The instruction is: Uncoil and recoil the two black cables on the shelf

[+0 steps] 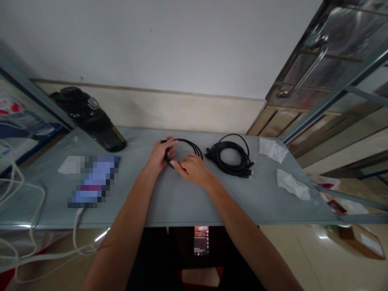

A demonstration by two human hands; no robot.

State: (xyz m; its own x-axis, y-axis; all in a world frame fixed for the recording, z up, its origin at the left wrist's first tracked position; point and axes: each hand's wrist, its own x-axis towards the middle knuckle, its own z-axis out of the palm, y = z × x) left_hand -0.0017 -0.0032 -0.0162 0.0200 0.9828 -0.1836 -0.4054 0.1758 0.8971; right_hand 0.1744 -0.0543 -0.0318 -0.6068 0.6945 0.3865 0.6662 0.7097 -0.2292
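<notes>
A loop of black cable (189, 142) lies between my two hands over the grey shelf top (182, 202). My left hand (162, 154) is closed around the loop's left side, and a small dark connector end pokes out by its fingers. On the loop's lower right, my right hand (194, 169) grips the cable with curled fingers and the thumb pointing left. Just right of that hand rests a second bundle of coiled black cables (230, 161), with several plug ends showing along its edge.
A black bottle (93, 121) leans at the back left. A pixelated phone-like device (95, 180) with a white cable (77, 222) lies at left. Crumpled white tissues (292, 184) lie on the right. Below the edge, a lit phone (201, 240) shows. Metal posts (330, 97) frame the right side.
</notes>
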